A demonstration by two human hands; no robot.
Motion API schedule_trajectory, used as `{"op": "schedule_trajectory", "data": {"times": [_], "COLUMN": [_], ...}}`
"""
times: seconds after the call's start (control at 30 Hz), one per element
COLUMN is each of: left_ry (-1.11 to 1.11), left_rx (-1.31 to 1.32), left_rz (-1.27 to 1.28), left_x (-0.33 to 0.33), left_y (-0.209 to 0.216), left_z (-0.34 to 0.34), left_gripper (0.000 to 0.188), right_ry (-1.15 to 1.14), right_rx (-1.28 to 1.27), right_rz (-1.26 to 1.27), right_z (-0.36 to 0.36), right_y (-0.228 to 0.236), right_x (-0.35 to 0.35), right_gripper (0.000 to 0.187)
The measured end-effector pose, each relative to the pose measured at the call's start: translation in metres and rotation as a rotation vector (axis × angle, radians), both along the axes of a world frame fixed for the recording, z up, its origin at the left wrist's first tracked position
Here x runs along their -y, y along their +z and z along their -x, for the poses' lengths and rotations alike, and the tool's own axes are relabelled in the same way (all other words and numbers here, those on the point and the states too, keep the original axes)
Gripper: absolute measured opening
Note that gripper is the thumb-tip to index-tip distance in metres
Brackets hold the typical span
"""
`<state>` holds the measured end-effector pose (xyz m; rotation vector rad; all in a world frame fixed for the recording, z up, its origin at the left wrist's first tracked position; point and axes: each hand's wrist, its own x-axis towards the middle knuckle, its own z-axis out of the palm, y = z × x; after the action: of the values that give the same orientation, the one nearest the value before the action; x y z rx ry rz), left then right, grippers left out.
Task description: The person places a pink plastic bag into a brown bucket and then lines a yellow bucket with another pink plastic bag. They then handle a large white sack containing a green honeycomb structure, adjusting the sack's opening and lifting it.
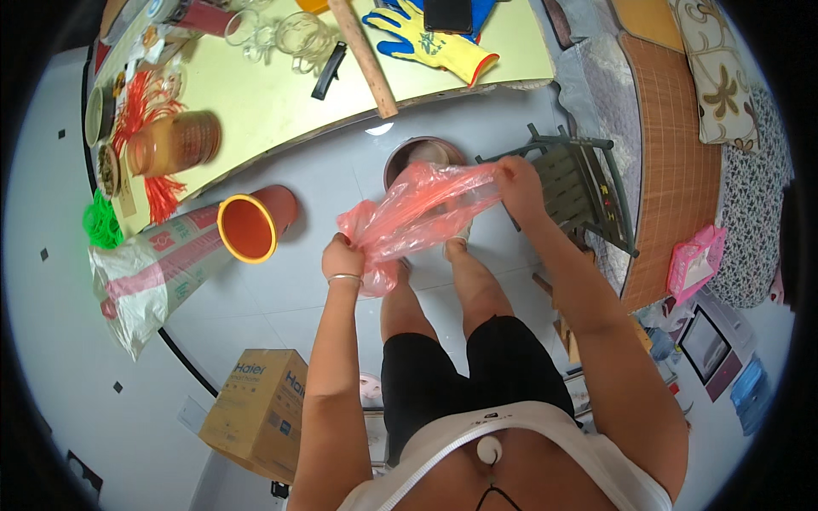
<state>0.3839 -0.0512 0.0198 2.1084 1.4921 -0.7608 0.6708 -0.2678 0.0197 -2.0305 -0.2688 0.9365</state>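
Note:
A thin, see-through red plastic bag [426, 209] is stretched between my two hands in front of my legs. My left hand [342, 255] is closed on its left side, and some of the film hangs below the fist. The bag's upper right end is pinched in my right hand [518, 189]. Below the bag, a round reddish bin or basin [394, 162] stands on the floor, partly covered by the film. To the left is a red bin with a yellow rim [223, 223], its inside bare to view.
The pale yellow table [281, 119] carries glass mugs [302, 38], a wooden rolling pin [365, 60], yellow-blue gloves [443, 51] and a jar [175, 143]. A folding chair [579, 183] stands right. A white sack [162, 268] and cardboard box [256, 409] are at left.

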Motion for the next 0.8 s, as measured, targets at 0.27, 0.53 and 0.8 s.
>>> {"op": "schedule_trajectory", "data": {"times": [0.27, 0.53, 0.8], "left_ry": [-0.474, -0.439, -0.347], "left_rx": [0.698, 0.833, 0.395], "left_rz": [-0.037, 0.273, 0.068], "left_x": [0.015, -0.018, -0.036], "left_y": [0.021, -0.060, -0.071], "left_z": [-0.075, -0.065, -0.023], "left_gripper": [0.099, 0.062, 0.064], "right_ry": [-0.166, 0.345, 0.065], "right_rx": [-0.200, 0.273, 0.098], "right_rz": [-0.245, -0.231, 0.397], "right_z": [0.054, 0.078, 0.061], "right_y": [0.009, 0.031, -0.053], "right_x": [-0.058, -0.076, -0.001], "right_gripper": [0.015, 0.026, 0.042]}}
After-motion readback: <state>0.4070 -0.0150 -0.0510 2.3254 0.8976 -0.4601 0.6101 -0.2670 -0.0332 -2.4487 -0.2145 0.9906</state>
